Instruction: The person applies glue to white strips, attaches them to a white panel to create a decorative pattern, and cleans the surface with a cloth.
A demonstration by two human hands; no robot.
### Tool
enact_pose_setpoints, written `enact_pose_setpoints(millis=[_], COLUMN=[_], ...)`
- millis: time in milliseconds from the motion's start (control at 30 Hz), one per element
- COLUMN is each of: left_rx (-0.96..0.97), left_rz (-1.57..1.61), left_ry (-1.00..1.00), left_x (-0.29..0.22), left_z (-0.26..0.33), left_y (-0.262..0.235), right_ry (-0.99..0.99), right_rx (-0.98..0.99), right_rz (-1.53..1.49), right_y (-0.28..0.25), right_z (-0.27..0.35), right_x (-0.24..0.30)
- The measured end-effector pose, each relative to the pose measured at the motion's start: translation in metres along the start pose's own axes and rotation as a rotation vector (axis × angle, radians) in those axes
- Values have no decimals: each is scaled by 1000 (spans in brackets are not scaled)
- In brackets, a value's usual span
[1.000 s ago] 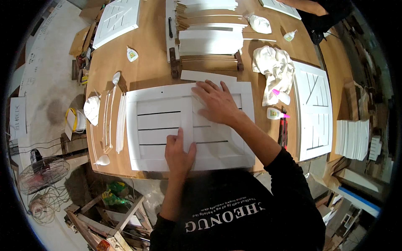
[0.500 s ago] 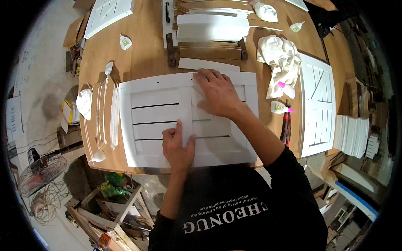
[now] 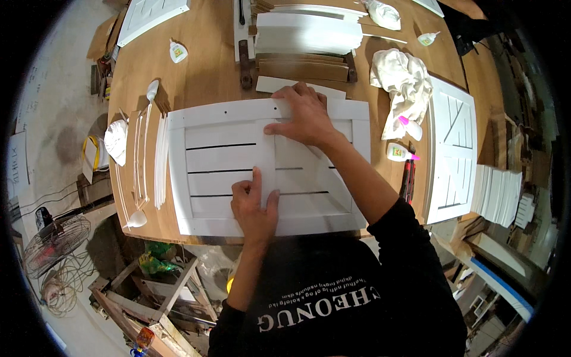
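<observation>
L hand (image 3: pixel 254 205), gripping nothing, rests on white panel (image 3: pixel 266 156), frame ctr; R hand (image 3: pixel 306 119), grip unclear. Prob. stiff, lightish (hold by opp. edges (image 3: pixel 178 178)).

Smooth satin-white panel (image 3: pixel 220 158); wood-grained tabletop (image 3: pixel 208 74); matt crumpled cloth (image 3: pixel 399 72)

We cannot see the part of the white panel (image 3: pixel 266 156) under the right hand (image 3: pixel 306 116); the view's top edge crops another panel (image 3: pixel 152 18), and a pink-tipped bottle (image 3: pixel 397 152) partly hides a red tool (image 3: pixel 407 181).
</observation>
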State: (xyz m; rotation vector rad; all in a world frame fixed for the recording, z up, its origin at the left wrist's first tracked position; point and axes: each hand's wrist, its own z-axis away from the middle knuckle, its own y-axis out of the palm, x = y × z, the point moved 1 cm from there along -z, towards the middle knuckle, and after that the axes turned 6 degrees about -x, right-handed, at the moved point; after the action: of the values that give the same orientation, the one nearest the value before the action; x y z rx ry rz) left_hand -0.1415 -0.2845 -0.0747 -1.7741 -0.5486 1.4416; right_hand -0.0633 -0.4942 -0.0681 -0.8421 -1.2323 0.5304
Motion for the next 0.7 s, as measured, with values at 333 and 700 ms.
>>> enact_pose_setpoints(millis=[333,700], left_rx=[575,569], left_rz=[186,-72], left_ry=[-57,46], left_x=[8,-5], left_z=[-36,-42], left_y=[-52,-42], right_ry=[20,-37], right_rx=[19,-101], right_rz=[6,-31], right_y=[4,10], right_z=[-2,0], right_x=[-4,-10])
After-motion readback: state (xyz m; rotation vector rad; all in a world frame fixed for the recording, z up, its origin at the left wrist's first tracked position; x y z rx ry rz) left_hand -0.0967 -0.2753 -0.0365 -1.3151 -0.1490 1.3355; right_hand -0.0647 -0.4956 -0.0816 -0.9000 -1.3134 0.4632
